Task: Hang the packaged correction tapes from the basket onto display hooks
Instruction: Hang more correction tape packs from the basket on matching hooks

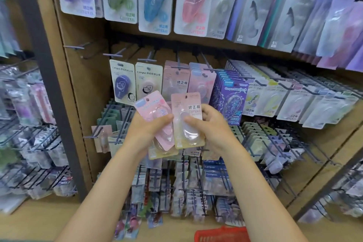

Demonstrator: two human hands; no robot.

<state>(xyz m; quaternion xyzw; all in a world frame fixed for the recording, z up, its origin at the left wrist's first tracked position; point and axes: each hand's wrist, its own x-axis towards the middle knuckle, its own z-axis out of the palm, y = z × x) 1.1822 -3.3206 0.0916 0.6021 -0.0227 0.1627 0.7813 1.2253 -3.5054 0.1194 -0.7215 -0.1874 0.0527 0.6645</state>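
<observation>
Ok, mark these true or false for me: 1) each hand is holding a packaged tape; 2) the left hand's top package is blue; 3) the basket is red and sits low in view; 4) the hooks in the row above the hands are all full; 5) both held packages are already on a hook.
1) True: the left hand grips a pink package, and the right hand grips a peach-and-yellow package.
2) False: it is pink, with a small blue label.
3) True: the red basket shows at the bottom edge.
4) False: a bare hook juts out at the upper left.
5) False: both are in the hands, in front of the rack and off any hook.
</observation>
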